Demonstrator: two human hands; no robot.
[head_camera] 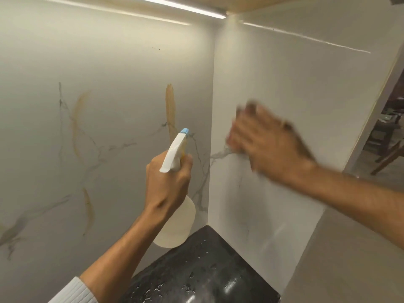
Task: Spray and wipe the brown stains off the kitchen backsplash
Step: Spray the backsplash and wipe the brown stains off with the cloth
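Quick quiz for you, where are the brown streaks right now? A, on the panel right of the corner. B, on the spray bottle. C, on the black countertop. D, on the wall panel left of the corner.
D: the brown streaks run down the left panel, beyond the spray bottle in the left hand; what shows of the right panel has only grey veins.

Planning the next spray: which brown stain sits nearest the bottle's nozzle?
The straight upright streak above the blue nozzle; the curved streak and the lower streak lie farther left.
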